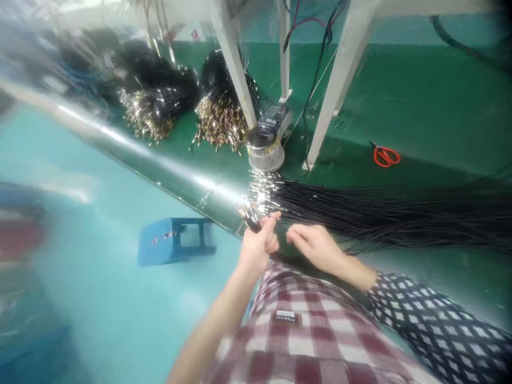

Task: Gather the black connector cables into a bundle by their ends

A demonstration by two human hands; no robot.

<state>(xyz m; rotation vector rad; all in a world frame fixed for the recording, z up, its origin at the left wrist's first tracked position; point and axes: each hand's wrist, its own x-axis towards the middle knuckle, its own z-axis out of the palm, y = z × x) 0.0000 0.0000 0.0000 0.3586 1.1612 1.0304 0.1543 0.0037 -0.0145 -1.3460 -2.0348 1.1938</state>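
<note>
My left hand point(258, 246) is closed around a small bunch of black cables point(251, 217) with shiny metal ends pointing up and away from me. A little to the right, my right hand point(316, 246) has its fingers curled and pinched together; anything between them is too small to make out. Just beyond both hands lies a long bundle of black cables point(384, 210) on the green bench top. The bundle's bright metal tips point(264, 186) are gathered at its left end, close to my left hand.
A grey-white round device point(266, 146) stands behind the cable tips, beside white frame legs point(330, 80). Orange-handled scissors point(386, 156) lie at right. Cable bundles with brassy ends point(222, 120) sit at back left. Below the bench edge, a blue stool point(172, 241) is on the floor.
</note>
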